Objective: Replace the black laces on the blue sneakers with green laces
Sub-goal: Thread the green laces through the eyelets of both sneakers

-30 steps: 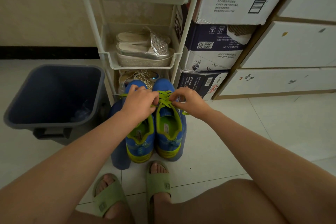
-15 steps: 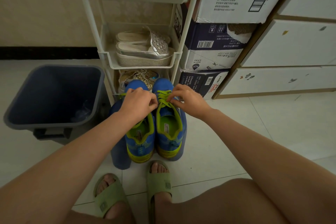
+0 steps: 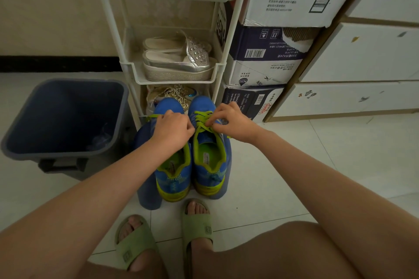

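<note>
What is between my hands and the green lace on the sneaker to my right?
Nothing visible. The right hand pinches the green lace on the blue sneaker, and the left hand grips a green strand right beside it, so both hands are at the lacing.

A blue bin [image 3: 123,108] hemmed in the sneakers [image 3: 208,174] at 9 o'clock, a white shoe rack [image 3: 174,76] blocked 12 o'clock, and stacked cartons [image 3: 267,64] closed off 1 o'clock. Bare floor tiles [image 3: 313,156] lay open from 3 to 4 o'clock; slippered feet [image 3: 196,225] stood at 6 o'clock.
</note>
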